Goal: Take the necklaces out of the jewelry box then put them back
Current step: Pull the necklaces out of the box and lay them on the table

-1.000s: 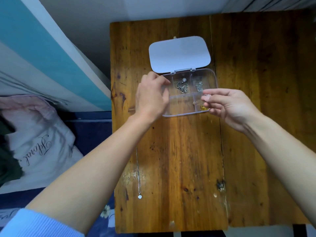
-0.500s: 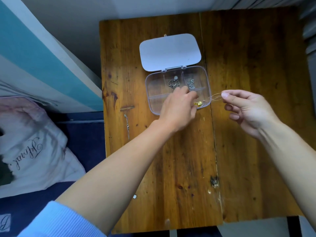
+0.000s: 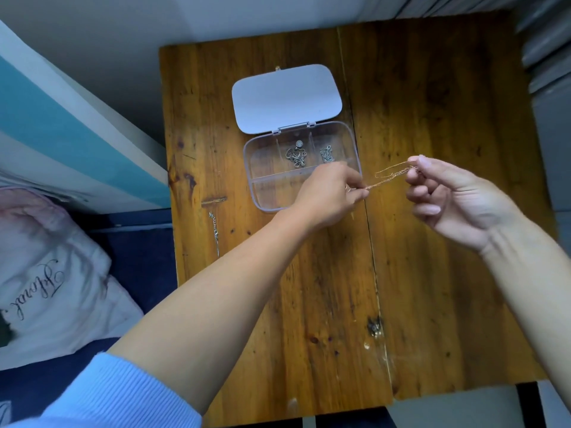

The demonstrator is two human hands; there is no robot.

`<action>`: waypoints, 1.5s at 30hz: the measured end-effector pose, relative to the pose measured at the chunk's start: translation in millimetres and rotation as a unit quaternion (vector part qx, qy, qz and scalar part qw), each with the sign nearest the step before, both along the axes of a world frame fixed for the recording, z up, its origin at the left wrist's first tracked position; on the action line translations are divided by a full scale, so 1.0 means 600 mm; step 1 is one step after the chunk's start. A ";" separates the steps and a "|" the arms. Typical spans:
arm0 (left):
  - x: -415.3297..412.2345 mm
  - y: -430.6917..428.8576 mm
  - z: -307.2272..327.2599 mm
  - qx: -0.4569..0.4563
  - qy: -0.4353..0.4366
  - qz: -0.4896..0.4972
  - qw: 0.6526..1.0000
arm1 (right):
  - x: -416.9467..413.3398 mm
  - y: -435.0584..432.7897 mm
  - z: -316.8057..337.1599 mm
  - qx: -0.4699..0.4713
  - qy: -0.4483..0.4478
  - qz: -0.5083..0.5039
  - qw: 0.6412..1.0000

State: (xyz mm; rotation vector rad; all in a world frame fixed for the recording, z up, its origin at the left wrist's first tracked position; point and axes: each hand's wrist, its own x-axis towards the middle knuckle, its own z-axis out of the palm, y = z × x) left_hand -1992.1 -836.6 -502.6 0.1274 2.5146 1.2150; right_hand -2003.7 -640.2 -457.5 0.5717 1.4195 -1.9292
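**Gold chain held taut between two hands, just right of the open box**

Worn wooden table [image 3: 432, 273], seen from above, pushed against a pale wall, with a pillow [image 3: 46, 273] on dark bedding off to the left. Toward the far side of the tabletop: clear jewelry box [image 3: 262, 193], lid [image 3: 285, 98] thrown back flat. Two tangled silver necklaces left inside, one in the middle rear compartment [image 3: 296, 156], one in the right rear compartment [image 3: 326, 154]. Long front compartment apparently bare. Already out and laid near the left table edge: silver chain [image 3: 216, 233], running toward the viewer.

Held in the air beside the box's right front corner: gold necklace [image 3: 391, 177]. Left hand [image 3: 327, 196] pinched narrow on its lower end, thumb and forefinger closed over it; pendant not visible, likely hidden in the grip. Right hand [image 3: 448, 202] pinching the upper, looped end between thumb and forefinger, remaining fingers loosely curled.

Key relation: long axis of the chain running left to right, rising slightly toward the right hand, fully clear of the box rim. Left hand nearer the box and nearer the chain already laid down; right hand over bare wood. Judged stage: removal half, two pieces yet to lift. Likely next: laying this one straight on open table, either side workable. Risk: slack loop near the right fingers kinking or knotting if dropped in a heap.
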 end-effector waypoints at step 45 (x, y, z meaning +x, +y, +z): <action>0.202 -0.107 -0.033 0.062 -0.193 0.117 0.972 | 0.132 -0.058 -0.086 0.159 -0.086 0.006 0.983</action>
